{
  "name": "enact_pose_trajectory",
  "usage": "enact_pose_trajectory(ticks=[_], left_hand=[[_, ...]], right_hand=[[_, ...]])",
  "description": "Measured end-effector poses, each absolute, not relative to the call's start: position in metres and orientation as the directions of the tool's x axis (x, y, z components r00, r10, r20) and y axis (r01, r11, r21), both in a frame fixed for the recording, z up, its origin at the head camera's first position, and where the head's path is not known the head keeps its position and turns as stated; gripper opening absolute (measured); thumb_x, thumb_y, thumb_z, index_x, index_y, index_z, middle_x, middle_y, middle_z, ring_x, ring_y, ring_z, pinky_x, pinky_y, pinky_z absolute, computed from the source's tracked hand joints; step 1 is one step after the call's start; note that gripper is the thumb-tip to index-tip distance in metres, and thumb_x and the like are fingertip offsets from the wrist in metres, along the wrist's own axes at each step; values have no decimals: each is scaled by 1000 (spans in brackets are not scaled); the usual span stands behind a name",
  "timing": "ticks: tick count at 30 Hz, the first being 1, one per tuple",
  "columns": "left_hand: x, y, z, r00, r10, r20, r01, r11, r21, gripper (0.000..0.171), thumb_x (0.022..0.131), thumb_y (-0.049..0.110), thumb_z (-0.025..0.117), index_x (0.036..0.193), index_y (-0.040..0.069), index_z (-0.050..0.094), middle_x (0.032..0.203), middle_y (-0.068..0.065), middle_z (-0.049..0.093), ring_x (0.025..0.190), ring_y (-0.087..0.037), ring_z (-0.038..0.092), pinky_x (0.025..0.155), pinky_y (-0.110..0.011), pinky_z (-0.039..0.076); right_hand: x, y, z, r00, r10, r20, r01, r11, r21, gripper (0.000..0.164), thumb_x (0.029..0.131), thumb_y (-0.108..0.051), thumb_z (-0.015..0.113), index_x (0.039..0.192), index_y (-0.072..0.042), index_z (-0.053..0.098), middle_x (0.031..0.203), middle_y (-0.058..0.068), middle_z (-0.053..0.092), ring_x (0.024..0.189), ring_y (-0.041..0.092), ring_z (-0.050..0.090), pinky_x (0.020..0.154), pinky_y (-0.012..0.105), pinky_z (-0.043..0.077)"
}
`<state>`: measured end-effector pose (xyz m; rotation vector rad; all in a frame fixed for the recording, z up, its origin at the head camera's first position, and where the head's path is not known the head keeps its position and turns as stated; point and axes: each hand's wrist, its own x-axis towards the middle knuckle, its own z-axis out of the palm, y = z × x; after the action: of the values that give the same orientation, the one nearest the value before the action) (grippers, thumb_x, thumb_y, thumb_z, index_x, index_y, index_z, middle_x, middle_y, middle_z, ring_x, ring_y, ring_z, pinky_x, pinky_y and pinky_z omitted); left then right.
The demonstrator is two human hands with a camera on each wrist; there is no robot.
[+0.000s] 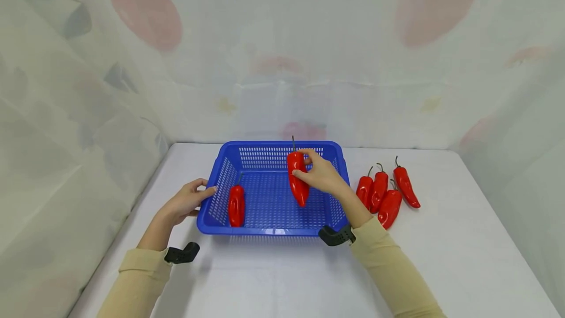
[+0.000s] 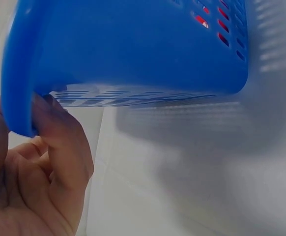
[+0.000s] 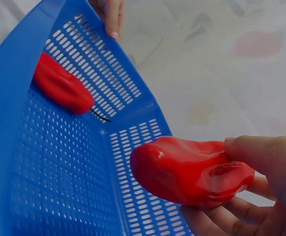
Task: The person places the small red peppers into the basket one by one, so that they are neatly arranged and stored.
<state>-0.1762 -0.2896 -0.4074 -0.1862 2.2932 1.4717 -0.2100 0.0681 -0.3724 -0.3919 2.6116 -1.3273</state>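
My left hand (image 1: 187,200) grips the left rim of a blue plastic basket (image 1: 273,231), thumb over the edge and fingers curled beneath it; the left wrist view shows the fingers (image 2: 64,142) under the lip. Above the basket's right half, my right hand (image 1: 321,173) pinches a glossy red pepper (image 1: 297,175) between thumb and fingers, its stem up and tip pointing down. In the right wrist view this held pepper (image 3: 187,169) is seen close, tip toward the camera's left. Another red pepper (image 1: 236,205) lies inside along the basket's left wall, stem toward the back.
Several more red peppers (image 1: 390,208) lie grouped on the white table (image 1: 454,239) to the right of the basket, partly behind my right forearm. A pale patterned curtain (image 1: 282,53) hangs behind the table and along both sides.
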Motion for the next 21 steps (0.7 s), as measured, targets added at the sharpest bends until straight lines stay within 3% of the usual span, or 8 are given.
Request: enact_pose_trajectory(ticks=[21], left_hand=[[-176, -289, -405, -904, 102, -415, -337, 427, 839, 43, 92, 35, 54, 116, 4, 38, 101, -18, 65, 79, -23, 67, 71, -43, 56]], right_hand=[[-221, 33, -376, -920, -382, -89, -124, 500, -857, 57, 85, -18, 63, 134, -9, 35, 111, 16, 54, 89, 28, 62, 62, 30, 57]])
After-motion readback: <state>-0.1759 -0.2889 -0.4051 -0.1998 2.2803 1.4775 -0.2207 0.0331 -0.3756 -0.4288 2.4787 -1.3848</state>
